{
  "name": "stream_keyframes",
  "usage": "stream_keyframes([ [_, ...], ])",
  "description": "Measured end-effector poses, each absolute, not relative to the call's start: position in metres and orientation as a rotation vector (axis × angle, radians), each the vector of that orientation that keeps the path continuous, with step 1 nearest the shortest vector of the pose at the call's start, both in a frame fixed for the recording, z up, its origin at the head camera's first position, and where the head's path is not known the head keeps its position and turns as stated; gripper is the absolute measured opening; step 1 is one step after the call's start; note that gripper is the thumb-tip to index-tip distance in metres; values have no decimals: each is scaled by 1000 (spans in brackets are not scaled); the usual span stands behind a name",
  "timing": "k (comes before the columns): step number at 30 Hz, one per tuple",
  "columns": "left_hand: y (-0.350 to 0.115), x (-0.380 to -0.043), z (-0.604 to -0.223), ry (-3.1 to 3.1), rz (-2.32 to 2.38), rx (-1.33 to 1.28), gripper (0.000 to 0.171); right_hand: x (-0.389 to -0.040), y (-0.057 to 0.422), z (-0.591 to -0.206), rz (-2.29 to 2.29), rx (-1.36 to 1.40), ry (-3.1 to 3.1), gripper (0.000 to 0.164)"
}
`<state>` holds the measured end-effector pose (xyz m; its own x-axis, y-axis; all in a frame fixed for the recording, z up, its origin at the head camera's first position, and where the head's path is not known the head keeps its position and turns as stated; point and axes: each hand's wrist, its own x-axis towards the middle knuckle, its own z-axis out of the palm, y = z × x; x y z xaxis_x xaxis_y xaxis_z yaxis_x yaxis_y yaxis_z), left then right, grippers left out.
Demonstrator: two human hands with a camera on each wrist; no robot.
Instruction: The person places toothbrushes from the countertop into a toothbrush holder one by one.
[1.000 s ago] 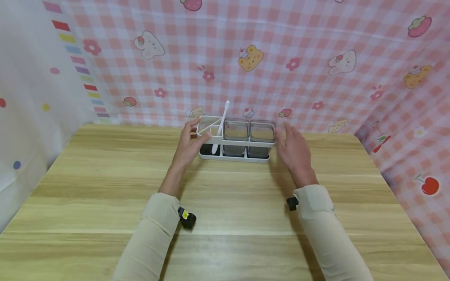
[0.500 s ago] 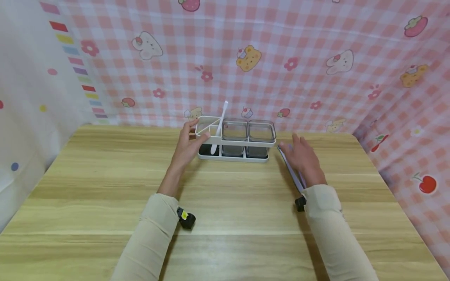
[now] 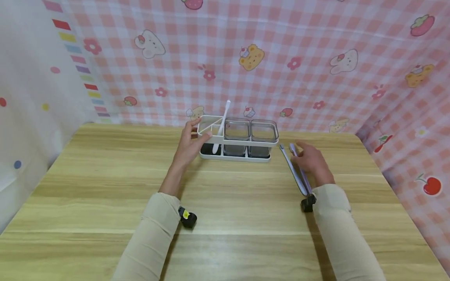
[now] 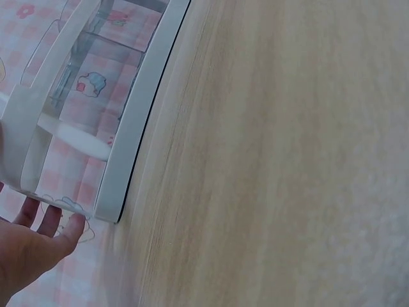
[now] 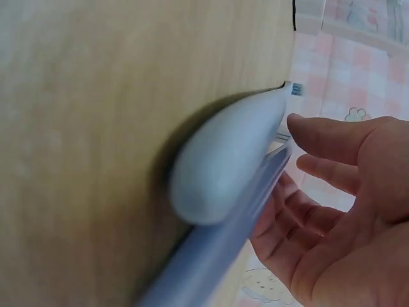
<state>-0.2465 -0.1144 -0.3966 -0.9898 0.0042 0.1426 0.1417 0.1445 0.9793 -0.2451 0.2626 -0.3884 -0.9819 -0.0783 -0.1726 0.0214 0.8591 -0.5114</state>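
A white toothbrush holder (image 3: pixel 246 159) with two clear cups (image 3: pixel 264 132) stands at the back of the table. My left hand (image 3: pixel 191 144) grips its left end, thumb in front and fingers behind. A white toothbrush (image 3: pixel 221 128) leans upright in the left section. To the right, a pale blue toothbrush (image 3: pixel 293 171) and a purple toothbrush (image 3: pixel 305 180) lie side by side, heads toward the back. My right hand (image 3: pixel 314 162) is beside the purple one, its fingers loosely bent. In the right wrist view, a gap shows between thumb and fingertips; contact with the brush is unclear.
A wooden table (image 3: pixel 232 226) lies beneath everything. Pink checked cloth (image 3: pixel 197 50) hangs right behind the holder and along the right side. White dotted cloth (image 3: pixel 31 117) hangs at the left. Each wrist carries a small black camera (image 3: pixel 188 219).
My right hand has moved from beside the holder's right end toward the right and nearer to me, over to the two toothbrushes, which now show more. My left hand stays on the holder.
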Motion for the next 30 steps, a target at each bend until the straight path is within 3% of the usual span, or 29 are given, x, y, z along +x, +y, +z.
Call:
stream_keyframes([
  [9, -114, -247, -397, -2282, -1983, -154, 63, -248, 273, -393, -967, 7, 2796, 60],
  [30, -114, -248, -398, -2282, -1988, -156, 63, -243, 270, -387, -1424, 236, 2764, 63],
])
